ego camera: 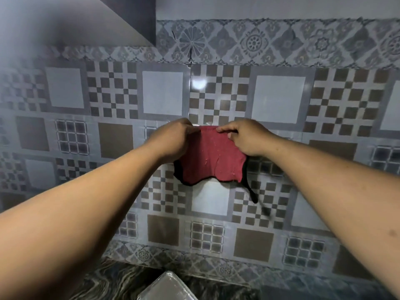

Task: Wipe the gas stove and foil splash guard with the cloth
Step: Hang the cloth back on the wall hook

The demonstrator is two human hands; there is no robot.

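Observation:
A dark red cloth [211,158] with a black edge hangs spread in front of the patterned wall. My left hand [171,140] grips its upper left corner, and my right hand [244,137] pinches its upper right edge. A black strip of the cloth dangles at the lower right. At the bottom middle, a shiny foil-covered corner [167,287] pokes into view, which may be the foil splash guard. The gas stove is out of view.
The glossy patterned tile wall [279,100] fills most of the view, with a lamp glare above the cloth. A dark marbled countertop [112,282] runs along the bottom. A grey slanted surface [121,20] sits at the upper left.

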